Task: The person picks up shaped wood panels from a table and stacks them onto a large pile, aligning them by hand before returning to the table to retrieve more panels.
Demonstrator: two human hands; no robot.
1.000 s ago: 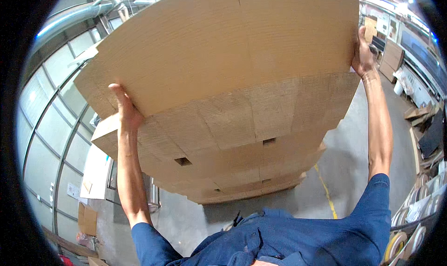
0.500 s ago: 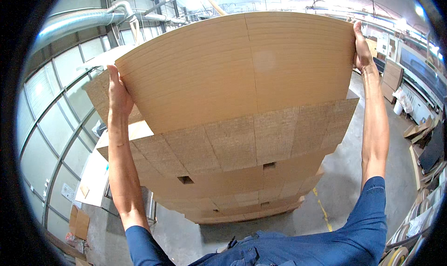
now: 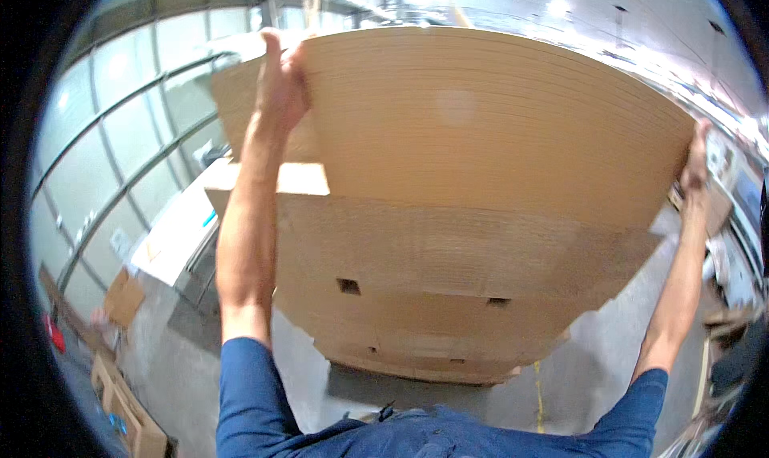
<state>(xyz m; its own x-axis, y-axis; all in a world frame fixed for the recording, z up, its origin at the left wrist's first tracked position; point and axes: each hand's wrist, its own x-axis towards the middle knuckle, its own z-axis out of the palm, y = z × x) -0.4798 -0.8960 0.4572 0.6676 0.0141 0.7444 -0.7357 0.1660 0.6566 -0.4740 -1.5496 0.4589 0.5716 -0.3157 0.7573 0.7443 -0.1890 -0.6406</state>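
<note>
A wide tan stack of wooden boards (image 3: 489, 121), its face crossed by fine horizontal lines, rises in front of me. My left hand (image 3: 282, 85) grips its left end, thumb up and fingers partly hidden and blurred. At the right end, my right hand (image 3: 695, 165) is closed against the side edge, its fingers largely out of sight behind the corner. Directly beneath lies a rougher particleboard layer (image 3: 481, 238), reaching past the tan boards on the left and right. Lower tan layers (image 3: 424, 310) have small square openings and narrow toward the floor.
A white-topped table (image 3: 172, 234) stands to the left, with cardboard (image 3: 124, 298) on the floor below it. Wooden frame pieces (image 3: 128, 406) lie at lower left. A yellow line (image 3: 539, 394) marks the grey floor; machinery and loose boards line the right side.
The view has swung, so the boards sit farther right and slope down to the right. My left hand appears higher and farther right, my right hand lower. Both still grip the ends.
</note>
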